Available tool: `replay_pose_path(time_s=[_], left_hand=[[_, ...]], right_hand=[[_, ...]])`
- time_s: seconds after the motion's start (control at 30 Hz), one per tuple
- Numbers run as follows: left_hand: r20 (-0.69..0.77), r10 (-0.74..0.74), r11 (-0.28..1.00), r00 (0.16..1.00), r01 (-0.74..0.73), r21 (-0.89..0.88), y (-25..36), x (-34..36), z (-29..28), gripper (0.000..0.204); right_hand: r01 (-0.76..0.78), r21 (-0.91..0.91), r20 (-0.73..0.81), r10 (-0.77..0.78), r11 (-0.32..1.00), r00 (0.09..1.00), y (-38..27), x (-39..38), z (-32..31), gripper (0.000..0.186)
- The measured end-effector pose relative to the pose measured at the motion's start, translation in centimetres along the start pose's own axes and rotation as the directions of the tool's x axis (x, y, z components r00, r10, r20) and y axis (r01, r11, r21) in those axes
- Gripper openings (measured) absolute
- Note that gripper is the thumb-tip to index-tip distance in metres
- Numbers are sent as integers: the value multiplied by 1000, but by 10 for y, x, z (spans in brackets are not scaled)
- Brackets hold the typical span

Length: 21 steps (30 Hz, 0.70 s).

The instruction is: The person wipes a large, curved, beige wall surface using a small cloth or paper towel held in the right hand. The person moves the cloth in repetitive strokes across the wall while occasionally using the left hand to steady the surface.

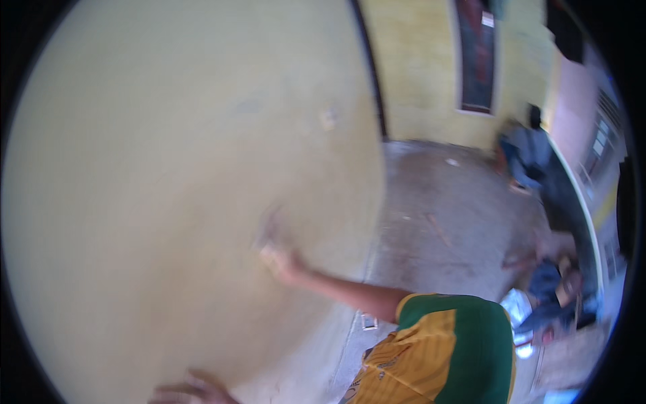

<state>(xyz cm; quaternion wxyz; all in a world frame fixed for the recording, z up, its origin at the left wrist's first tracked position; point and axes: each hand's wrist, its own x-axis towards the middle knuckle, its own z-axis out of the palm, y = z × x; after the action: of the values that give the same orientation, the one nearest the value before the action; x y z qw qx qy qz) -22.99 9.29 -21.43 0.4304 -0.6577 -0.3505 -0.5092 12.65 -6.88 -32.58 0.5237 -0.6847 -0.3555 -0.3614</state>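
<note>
A pale yellow wall (168,135) fills the left and middle of the view, with a faint brownish patch over its lower part. My right hand (281,261) is up at this wall, arm stretched out from a green and yellow sleeve. Motion smears its fingers, which look closed round a blurred, thin greyish thing (269,229); its kind cannot be made out. Down at the lower edge, my left hand (192,389) is close to the wall with its fingers stretched out and nothing seen in them. Part of that hand is cut off by the picture's edge.
A grey concrete floor (444,202) runs along the wall, with a small frame-like object (369,321) at the wall's foot. One person (528,151) sits low at the back right; another (555,286) is nearer on the right. A dark window (476,60) is in the far wall.
</note>
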Motion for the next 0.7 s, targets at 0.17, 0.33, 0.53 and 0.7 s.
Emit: replay_pose_path(time_s=[0.17,0.33,0.53,0.7], left_hand=[[151,-113,900,982,166,-403,1,-12,-4,88],[271,47,837,961,110,-536,-58,11,-32,85],[154,128,902,980,-51,-428,-134,76,-24,76],[42,77,943,996,-58,-328,-205,129,-17,74]], right_hand=[[38,75,-238,-19,996,971,-86,152,-49,63],[291,144,-11,-293,946,956,-227,58,2,62],[425,-87,-77,-431,901,899,-183,100,0,54],[407,55,-311,-372,912,875,-273,197,-7,57]])
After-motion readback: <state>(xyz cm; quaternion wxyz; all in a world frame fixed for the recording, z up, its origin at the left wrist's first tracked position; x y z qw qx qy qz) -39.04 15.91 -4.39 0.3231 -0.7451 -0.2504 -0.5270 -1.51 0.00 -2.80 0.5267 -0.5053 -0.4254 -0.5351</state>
